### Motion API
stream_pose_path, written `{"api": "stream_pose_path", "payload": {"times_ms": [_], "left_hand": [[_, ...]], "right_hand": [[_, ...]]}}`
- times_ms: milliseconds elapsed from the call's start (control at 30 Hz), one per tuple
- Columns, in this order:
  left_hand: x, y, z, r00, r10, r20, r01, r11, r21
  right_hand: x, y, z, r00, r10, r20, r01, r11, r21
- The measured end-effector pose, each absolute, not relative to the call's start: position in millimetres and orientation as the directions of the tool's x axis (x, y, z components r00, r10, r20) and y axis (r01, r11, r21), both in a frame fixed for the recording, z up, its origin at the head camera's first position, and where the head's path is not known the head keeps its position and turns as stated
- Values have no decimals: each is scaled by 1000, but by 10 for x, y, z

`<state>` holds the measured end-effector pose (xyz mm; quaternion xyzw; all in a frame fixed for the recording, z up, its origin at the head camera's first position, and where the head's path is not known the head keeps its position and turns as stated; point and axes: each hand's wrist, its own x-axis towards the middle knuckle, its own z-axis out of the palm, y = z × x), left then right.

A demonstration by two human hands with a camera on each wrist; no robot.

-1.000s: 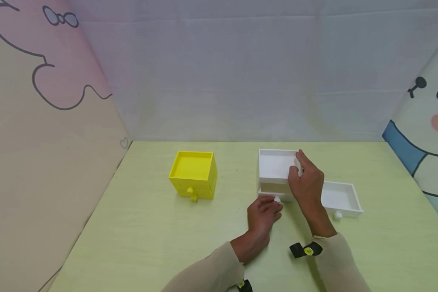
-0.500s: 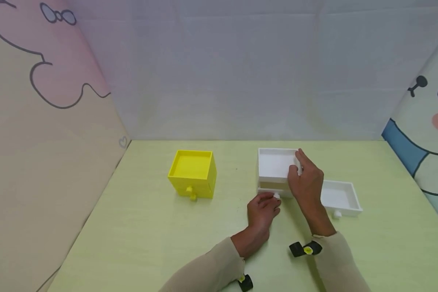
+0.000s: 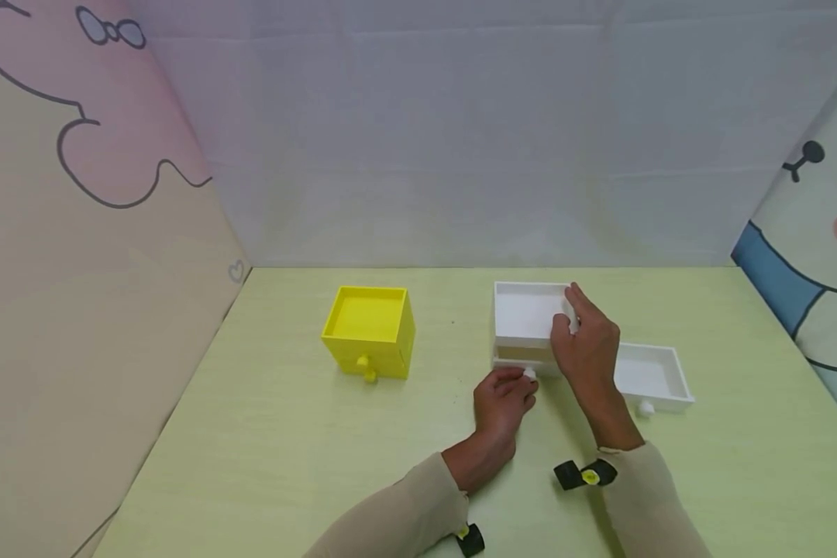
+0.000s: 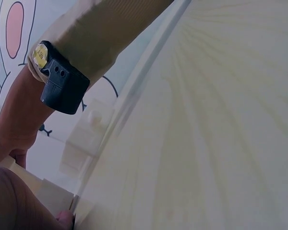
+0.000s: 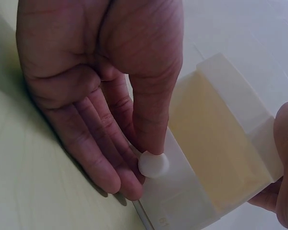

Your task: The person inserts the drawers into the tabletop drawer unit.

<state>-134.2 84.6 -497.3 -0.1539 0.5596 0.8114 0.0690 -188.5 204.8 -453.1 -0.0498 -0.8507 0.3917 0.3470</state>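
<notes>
A small white chest of drawers (image 3: pixel 526 311) stands right of centre on the table. Its upper slot is bare, and the lower drawer (image 5: pixel 182 194) sits beneath that gap. My left hand (image 3: pixel 504 403) pinches the drawer's round white knob (image 5: pixel 154 165) between thumb and fingers, clearly seen in the right wrist view. My right hand (image 3: pixel 586 349) grips the chest's right side, with the thumb at the top rim and the index finger stretched toward the back. This hand hides part of the chest's right wall. A separate white drawer (image 3: pixel 647 373) lies on the table to the right.
To the left stands a yellow chest of drawers (image 3: pixel 368 319) with two knobs facing me. A pale hanging cloth (image 3: pixel 418 139) closes the table's (image 3: pixel 286 449) back edge, with printed cloth at both sides. Each wrist wears a dark band with a yellow tag.
The lower drawer and my left hand have moved very slightly inward, toward the chest. My right hand keeps its hold in the same place.
</notes>
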Motion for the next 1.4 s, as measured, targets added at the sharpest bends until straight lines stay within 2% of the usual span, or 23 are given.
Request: {"api": "stream_pose_path", "payload": {"times_ms": [500, 667, 800, 967, 1200, 1400], "left_hand": [[-1289, 908, -4955, -929, -76, -362, -317, -339, 886], [-1198, 957, -4932, -917, -41, -396, -359, -348, 866], [-1106, 1015, -4916, -909, 26, -416, -400, -332, 854], [-1015, 1098, -4919, -907, 105, -408, -420, -300, 857], [-950, 1213, -4958, -893, 198, -403, -447, -296, 844], [-945, 1327, -4957, -889, 217, -404, -454, -288, 843]], "right_hand": [[-1844, 2099, -4495, -785, 356, 507, -150, 684, -714], [-1816, 2151, -4437, -838, 332, 432, -115, 667, -736], [-1752, 2227, -4319, -908, 250, 337, -85, 677, -731], [-1651, 2337, -4144, -971, 87, 224, -78, 768, -636], [-1591, 2440, -4006, -990, -77, 120, -131, 823, -553], [-1552, 2513, -3933, -989, -116, 90, -146, 821, -552]]}}
